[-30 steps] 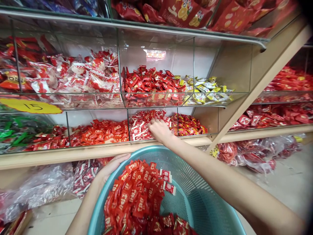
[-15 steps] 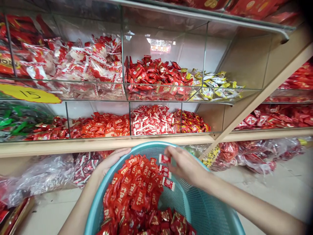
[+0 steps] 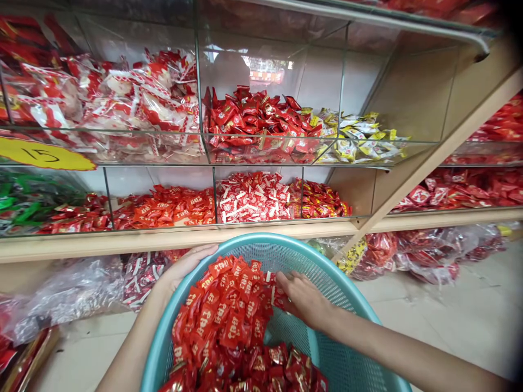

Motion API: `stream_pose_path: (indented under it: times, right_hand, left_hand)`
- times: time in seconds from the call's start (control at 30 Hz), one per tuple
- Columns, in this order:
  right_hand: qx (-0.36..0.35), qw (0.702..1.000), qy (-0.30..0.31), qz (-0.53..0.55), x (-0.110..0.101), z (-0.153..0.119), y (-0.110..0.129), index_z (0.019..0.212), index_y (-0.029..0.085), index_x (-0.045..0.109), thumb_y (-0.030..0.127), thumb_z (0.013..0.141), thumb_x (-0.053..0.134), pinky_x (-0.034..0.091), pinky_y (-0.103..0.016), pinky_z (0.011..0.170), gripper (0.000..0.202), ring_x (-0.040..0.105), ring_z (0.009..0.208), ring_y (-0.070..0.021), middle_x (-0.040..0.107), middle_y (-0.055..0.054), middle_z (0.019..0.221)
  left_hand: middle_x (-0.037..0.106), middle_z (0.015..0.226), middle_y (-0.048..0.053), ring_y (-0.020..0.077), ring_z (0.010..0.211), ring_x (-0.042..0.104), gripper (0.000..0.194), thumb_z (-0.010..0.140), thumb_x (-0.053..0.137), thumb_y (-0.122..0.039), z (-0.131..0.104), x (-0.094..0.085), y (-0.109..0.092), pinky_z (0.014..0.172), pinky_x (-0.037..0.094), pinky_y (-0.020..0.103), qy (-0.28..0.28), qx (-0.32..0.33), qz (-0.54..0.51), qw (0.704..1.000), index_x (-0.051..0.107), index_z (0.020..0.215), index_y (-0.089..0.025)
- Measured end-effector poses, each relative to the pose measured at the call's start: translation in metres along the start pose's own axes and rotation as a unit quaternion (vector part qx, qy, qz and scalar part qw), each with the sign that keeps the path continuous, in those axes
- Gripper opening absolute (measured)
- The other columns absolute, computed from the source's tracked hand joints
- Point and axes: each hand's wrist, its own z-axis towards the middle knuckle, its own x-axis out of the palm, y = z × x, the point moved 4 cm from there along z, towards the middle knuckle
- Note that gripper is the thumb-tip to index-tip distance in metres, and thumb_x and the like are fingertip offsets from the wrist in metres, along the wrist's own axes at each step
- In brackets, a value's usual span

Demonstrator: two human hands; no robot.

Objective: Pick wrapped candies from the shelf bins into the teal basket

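A teal mesh basket (image 3: 347,283) holds many red packets with gold lettering (image 3: 229,305) and darker red-and-gold sweets (image 3: 269,365) at the front. My left hand (image 3: 186,269) grips the basket's rim at its upper left. Inside the basket, my right hand (image 3: 300,296) has its fingers closed on small red-and-white candy packets (image 3: 274,291), beside the right edge of the red pile. The lower packets are partly hidden by the fingers.
Glass-fronted shelves stand ahead, with a bin of red-and-white candies (image 3: 255,198) just beyond the basket. A wooden ledge (image 3: 134,242) runs close behind the rim. Plastic bags (image 3: 81,294) lie below. A yellow price tag (image 3: 44,153) hangs at left.
My right hand has moved down from near the far rim into the basket, bringing the red-and-white packets against the red pile. My left hand keeps its hold on the rim.
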Motion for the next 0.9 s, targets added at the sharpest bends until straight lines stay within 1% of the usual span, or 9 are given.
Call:
stream_pose_path:
  times: [0.2, 0.3, 0.4, 0.5, 0.6, 0.67, 0.77, 0.83, 0.9]
  right_hand:
    - [0.005, 1.000, -0.014, -0.001, 0.003, 0.006, 0.001, 0.105, 0.014, 0.051, 0.005, 0.073, 0.049, 0.043, -0.033, 0.078, 0.033, 0.058, 0.093, -0.0222, 0.062, -0.012, 0.102]
    - [0.006, 0.999, -0.039, -0.006, -0.003, 0.007, 0.003, 0.101, 0.016, 0.052, 0.006, 0.073, 0.048, 0.042, -0.034, 0.075, 0.030, 0.058, 0.092, -0.0234, 0.062, -0.012, 0.101]
    - [-0.009, 0.998, -0.066, -0.005, -0.027, 0.008, 0.008, 0.097, 0.018, 0.052, 0.014, 0.077, 0.053, 0.040, -0.032, 0.070, 0.021, 0.057, 0.086, -0.0220, 0.062, -0.009, 0.096]
    - [-0.044, 0.991, -0.125, 0.018, -0.074, 0.016, 0.014, 0.096, 0.018, 0.052, 0.021, 0.082, 0.053, 0.038, -0.028, 0.066, 0.014, 0.056, 0.078, -0.0180, 0.062, -0.007, 0.090]
    - [-0.066, 0.976, -0.204, 0.040, -0.123, 0.036, 0.015, 0.092, 0.017, 0.055, 0.024, 0.087, 0.050, 0.037, -0.027, 0.067, 0.010, 0.055, 0.076, -0.0154, 0.061, -0.006, 0.087]
    - [-0.044, 0.971, -0.229, 0.048, -0.143, 0.057, 0.011, 0.087, 0.017, 0.059, 0.024, 0.086, 0.050, 0.037, -0.026, 0.067, 0.011, 0.055, 0.076, -0.0150, 0.062, -0.006, 0.085]
    - [0.023, 0.974, -0.217, 0.066, -0.152, 0.092, 0.000, 0.081, 0.017, 0.064, 0.026, 0.083, 0.054, 0.037, -0.026, 0.067, 0.014, 0.056, 0.075, -0.0152, 0.064, -0.005, 0.081]
    - [0.055, 0.976, -0.190, 0.086, -0.148, 0.110, -0.004, 0.078, 0.017, 0.066, 0.028, 0.080, 0.057, 0.038, -0.025, 0.065, 0.014, 0.058, 0.074, -0.0155, 0.066, -0.005, 0.077]
    - [0.075, 0.977, -0.169, 0.104, -0.143, 0.121, -0.007, 0.078, 0.017, 0.067, 0.030, 0.077, 0.060, 0.038, -0.025, 0.064, 0.015, 0.059, 0.076, -0.0161, 0.067, -0.005, 0.078]
  left_hand:
    - [0.075, 0.098, 0.005, 0.0211, 0.084, 0.070, 0.033, 0.072, 0.071, -0.030, -0.002, 0.001, 0.000, 0.080, 0.052, 0.029, -0.003, -0.006, -0.010, 1.000, 0.071, 0.102, -0.019]
    - [0.076, 0.095, 0.005, 0.0202, 0.082, 0.070, 0.031, 0.071, 0.072, -0.028, 0.000, -0.002, 0.000, 0.079, 0.052, 0.028, -0.006, -0.004, -0.006, 1.000, 0.072, 0.101, -0.018]
    - [0.076, 0.093, 0.005, 0.0194, 0.078, 0.071, 0.031, 0.071, 0.073, -0.027, 0.003, -0.005, 0.001, 0.078, 0.052, 0.028, -0.005, 0.000, -0.005, 1.000, 0.072, 0.100, -0.017]
    - [0.076, 0.091, 0.006, 0.0196, 0.073, 0.071, 0.032, 0.071, 0.073, -0.029, 0.003, -0.006, 0.003, 0.074, 0.054, 0.029, -0.004, -0.007, -0.010, 1.000, 0.071, 0.100, -0.017]
    - [0.077, 0.085, 0.007, 0.0196, 0.069, 0.071, 0.032, 0.071, 0.073, -0.029, 0.002, -0.005, 0.003, 0.068, 0.055, 0.029, -0.009, -0.025, -0.015, 1.000, 0.071, 0.100, -0.016]
    - [0.077, 0.083, 0.006, 0.0196, 0.069, 0.071, 0.031, 0.071, 0.073, -0.028, 0.001, -0.003, 0.001, 0.067, 0.056, 0.028, -0.012, -0.034, -0.014, 0.999, 0.071, 0.099, -0.016]
    - [0.077, 0.087, 0.007, 0.0202, 0.075, 0.072, 0.029, 0.069, 0.074, -0.027, -0.001, 0.000, -0.003, 0.073, 0.055, 0.027, -0.023, -0.025, -0.008, 0.999, 0.072, 0.097, -0.017]
    - [0.077, 0.090, 0.007, 0.0207, 0.081, 0.071, 0.028, 0.067, 0.075, -0.025, -0.001, 0.000, -0.006, 0.077, 0.054, 0.025, -0.036, -0.017, -0.004, 0.999, 0.073, 0.094, -0.016]
    - [0.077, 0.090, 0.007, 0.0209, 0.083, 0.071, 0.028, 0.066, 0.076, -0.025, 0.000, -0.001, -0.006, 0.077, 0.054, 0.024, -0.041, -0.017, -0.001, 0.999, 0.073, 0.092, -0.016]
